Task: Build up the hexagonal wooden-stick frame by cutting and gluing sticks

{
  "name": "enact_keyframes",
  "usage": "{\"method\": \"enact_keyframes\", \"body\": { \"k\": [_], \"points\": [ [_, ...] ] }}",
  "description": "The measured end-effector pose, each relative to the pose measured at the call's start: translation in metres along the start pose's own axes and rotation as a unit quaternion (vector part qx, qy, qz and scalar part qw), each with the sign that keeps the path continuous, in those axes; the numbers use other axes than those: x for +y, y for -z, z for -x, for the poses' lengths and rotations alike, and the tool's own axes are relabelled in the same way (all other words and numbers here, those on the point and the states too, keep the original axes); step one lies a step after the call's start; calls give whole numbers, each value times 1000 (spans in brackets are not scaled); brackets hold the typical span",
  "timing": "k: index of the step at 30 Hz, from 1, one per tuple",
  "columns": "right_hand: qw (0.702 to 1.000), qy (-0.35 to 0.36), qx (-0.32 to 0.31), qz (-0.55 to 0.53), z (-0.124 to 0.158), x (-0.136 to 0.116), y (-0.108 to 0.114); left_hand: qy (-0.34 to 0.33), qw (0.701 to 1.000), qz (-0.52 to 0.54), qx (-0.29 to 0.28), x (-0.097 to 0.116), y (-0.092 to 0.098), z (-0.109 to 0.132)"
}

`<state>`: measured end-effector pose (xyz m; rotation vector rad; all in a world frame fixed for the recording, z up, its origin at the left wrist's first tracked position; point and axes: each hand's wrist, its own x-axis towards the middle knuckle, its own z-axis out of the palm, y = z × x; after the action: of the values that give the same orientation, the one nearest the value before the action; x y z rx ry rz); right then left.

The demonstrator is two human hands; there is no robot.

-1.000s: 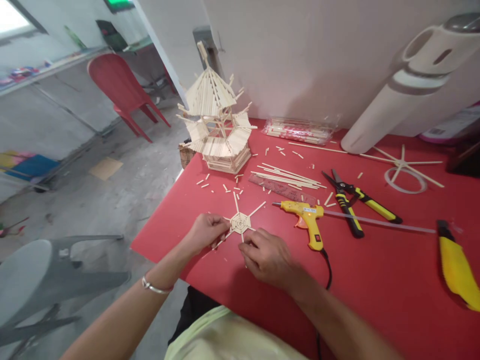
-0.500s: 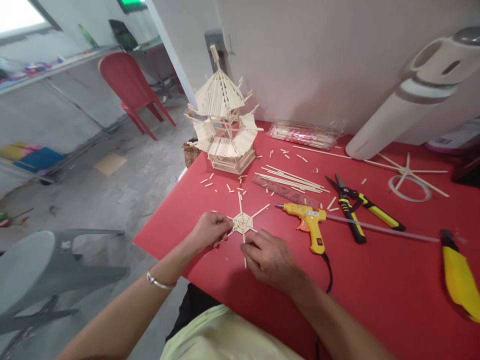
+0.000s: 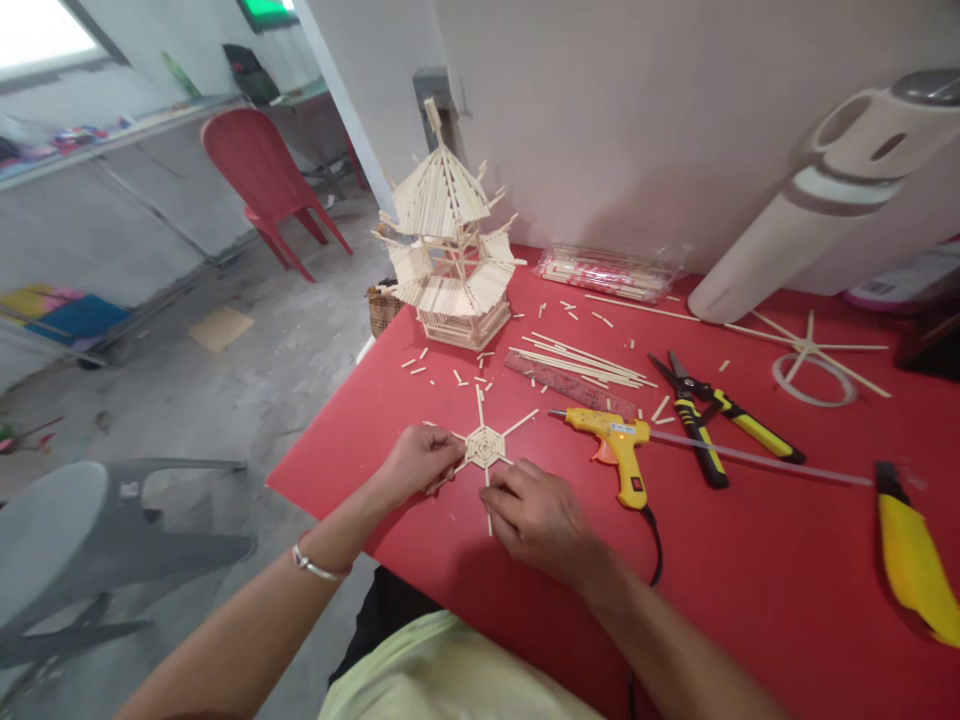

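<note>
A small six-spoked web of thin wooden sticks (image 3: 486, 444) lies flat on the red table (image 3: 750, 590). My left hand (image 3: 415, 462) pinches the web's left edge with closed fingers. My right hand (image 3: 538, 518) rests just below and right of the web, fingers curled and pinched at its lower edge; what sits between the fingertips is too small to make out. A yellow glue gun (image 3: 616, 447) lies right of the web with a clear glue stick in its back.
A stick pagoda model (image 3: 448, 255) stands at the table's far left corner. Long sticks (image 3: 577, 358), a ruler (image 3: 568, 380), yellow-handled cutters (image 3: 712, 415), a yellow knife (image 3: 911, 545), a stick packet (image 3: 607, 270) and a white roll (image 3: 810, 190) surround it. Beyond the left edge are a grey chair (image 3: 90, 560) and a red chair (image 3: 259, 180).
The view has shifted slightly. Both hands stay at the stick web, with only small finger movements.
</note>
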<state>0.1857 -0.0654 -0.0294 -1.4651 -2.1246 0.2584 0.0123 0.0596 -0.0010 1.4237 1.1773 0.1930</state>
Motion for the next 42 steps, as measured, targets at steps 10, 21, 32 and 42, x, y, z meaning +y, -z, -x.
{"method": "enact_keyframes", "body": {
  "k": [10, 21, 32, 42],
  "points": [
    [1000, -2, -2, 2, 0, -1, -1, 6, 1000, 1, 4, 2, 0, 2],
    [1000, 1, -1, -3, 0, 0, -1, 4, 1000, 10, 5, -4, -1, -2],
    [1000, 1, -2, -1, -2, -1, 1, -4, 1000, 9, 3, -3, -1, -2],
    [1000, -1, 1, 1, 0, -1, -1, 6, 999, 28, 23, -4, 0, 1]
  ]
}}
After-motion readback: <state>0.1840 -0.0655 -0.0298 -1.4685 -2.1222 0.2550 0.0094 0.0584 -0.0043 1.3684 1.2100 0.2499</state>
